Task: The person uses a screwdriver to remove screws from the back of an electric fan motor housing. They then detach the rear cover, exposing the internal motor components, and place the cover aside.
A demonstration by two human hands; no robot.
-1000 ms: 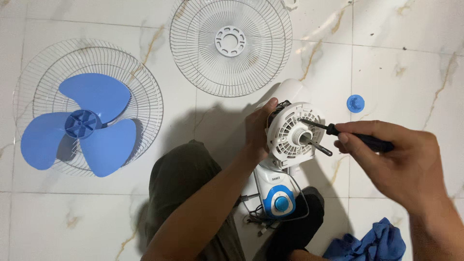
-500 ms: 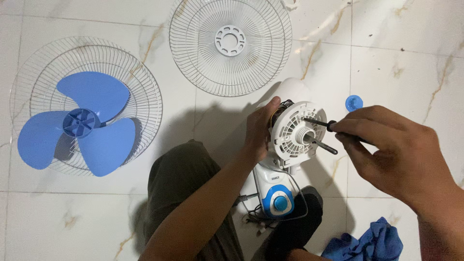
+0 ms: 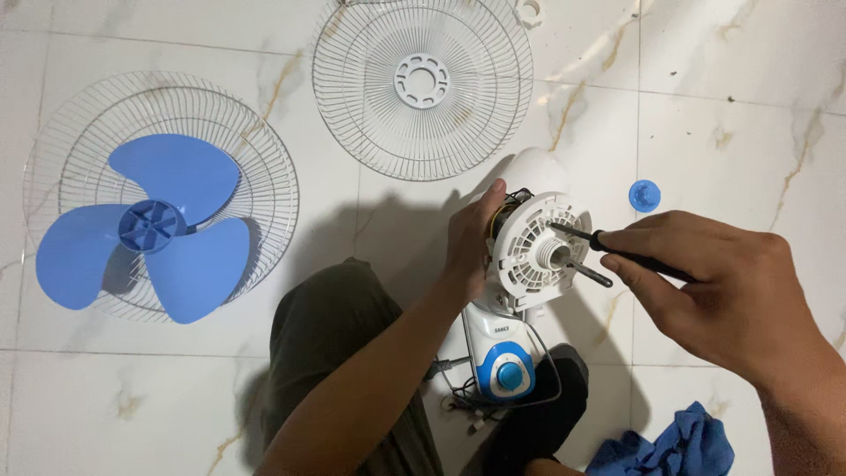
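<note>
Fan motor housing (image 3: 535,251), white, slotted front plate, sits upright on floor btwn person's knees, shaft (image 3: 589,274) poking out toward the right. Screwdriver (image 3: 617,250) tip on upper part of front plate, approx at a screw; screw head too small to confirm. Right hand (image 3: 714,291) fingers clamped on black handle. Left hand (image 3: 470,236) wrapped on housing's left rim, thumb up top, bracing.

Risk, judged: tip could slip off and gouge the plastic slots or jab the left hand if housing tilts, since it's only hand-braced.

Around: blue knob on base (image 3: 506,374), blue cap (image 3: 645,195) on tile, wire guard (image 3: 421,84) above, blue blade (image 3: 145,231) lying on second guard at left, blue cloth (image 3: 670,445) bottom right.
</note>
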